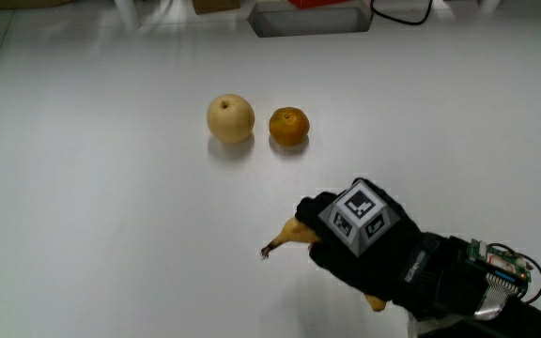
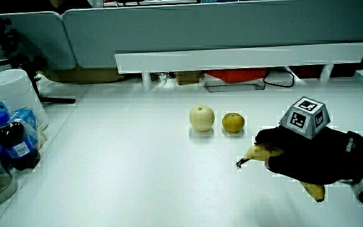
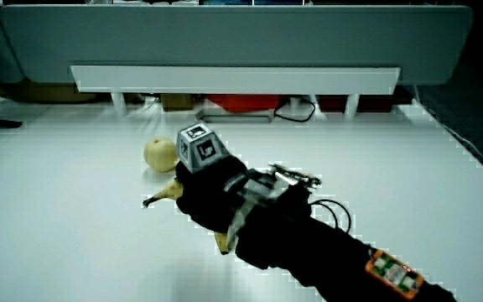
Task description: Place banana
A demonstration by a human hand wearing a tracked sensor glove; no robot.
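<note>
Nearest us, the hand (image 1: 364, 246) is closed around the banana (image 1: 292, 233), nearer than the apple (image 1: 230, 118) and orange (image 1: 288, 126).

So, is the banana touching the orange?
No. In the main view the banana is in the hand, nearer to the person than the orange, with bare table between them.

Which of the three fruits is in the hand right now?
The banana: the hand is closed around it. The pale apple and the orange sit untouched side by side, farther from the person.
</note>
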